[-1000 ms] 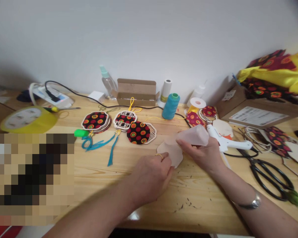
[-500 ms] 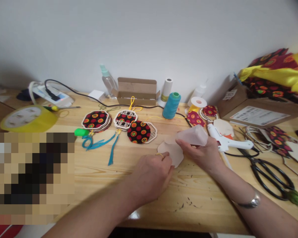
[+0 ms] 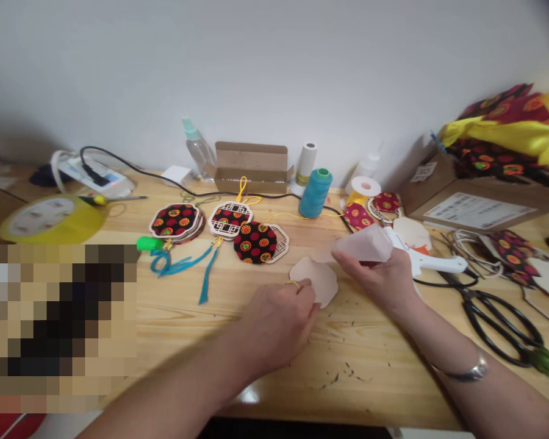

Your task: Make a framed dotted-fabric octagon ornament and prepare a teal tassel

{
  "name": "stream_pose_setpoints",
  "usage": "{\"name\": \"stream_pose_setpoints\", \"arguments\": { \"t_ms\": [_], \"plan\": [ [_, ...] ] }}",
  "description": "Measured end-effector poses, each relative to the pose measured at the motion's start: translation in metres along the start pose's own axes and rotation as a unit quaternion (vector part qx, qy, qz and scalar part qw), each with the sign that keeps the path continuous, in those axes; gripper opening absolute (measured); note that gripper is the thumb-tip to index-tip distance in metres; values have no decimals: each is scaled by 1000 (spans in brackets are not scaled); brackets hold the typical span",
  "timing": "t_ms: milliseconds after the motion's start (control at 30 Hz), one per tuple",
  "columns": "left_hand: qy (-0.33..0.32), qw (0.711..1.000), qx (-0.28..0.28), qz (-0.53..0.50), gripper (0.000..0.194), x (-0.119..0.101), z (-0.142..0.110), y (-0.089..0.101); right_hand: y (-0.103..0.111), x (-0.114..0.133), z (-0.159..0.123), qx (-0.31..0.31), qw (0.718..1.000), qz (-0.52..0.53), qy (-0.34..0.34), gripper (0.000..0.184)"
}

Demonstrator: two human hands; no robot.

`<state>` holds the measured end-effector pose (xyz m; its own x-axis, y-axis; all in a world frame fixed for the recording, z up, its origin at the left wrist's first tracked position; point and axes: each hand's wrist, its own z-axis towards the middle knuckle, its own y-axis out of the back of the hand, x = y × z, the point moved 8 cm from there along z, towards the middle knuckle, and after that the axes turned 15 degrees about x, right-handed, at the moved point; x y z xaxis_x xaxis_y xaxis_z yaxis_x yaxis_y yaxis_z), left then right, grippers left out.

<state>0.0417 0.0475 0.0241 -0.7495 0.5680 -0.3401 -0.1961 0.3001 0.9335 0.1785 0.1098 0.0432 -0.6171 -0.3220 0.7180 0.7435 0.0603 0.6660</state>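
A pale, plain piece with a scalloped outline (image 3: pixel 321 282) lies on the wooden table. My left hand (image 3: pixel 286 317), fingers bent, holds it at its left and lower edge, with a ring showing. My right hand (image 3: pixel 379 280) grips a curled sheet of whitish paper (image 3: pixel 366 244) between thumb and fingers, above and to the right of the piece. Paper and piece are apart at the near end, though I cannot tell whether the paper's left tip touches it. Behind my right hand is a white glue gun (image 3: pixel 432 261), partly hidden.
Patterned round pieces with tassels (image 3: pixel 176 221) lie left of centre. A teal thread cone (image 3: pixel 315 194) stands behind my hands. Black-handled scissors (image 3: pixel 501 326) lie at right, below a cardboard box (image 3: pixel 476 204) of fabric. A yellow tape roll (image 3: pixel 50 222) is at far left.
My right hand has moved a little right with the paper, away from the scalloped piece, so more of that piece shows. My left hand has stayed in nearly the same place.
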Motion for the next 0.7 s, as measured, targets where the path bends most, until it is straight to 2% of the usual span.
{"name": "stream_pose_setpoints", "arguments": {
  "t_ms": [700],
  "plan": [
    [3,1000,-6,-5,23,1,0,1,8,-10,1,10,999,38,-36,24]
  ]
}}
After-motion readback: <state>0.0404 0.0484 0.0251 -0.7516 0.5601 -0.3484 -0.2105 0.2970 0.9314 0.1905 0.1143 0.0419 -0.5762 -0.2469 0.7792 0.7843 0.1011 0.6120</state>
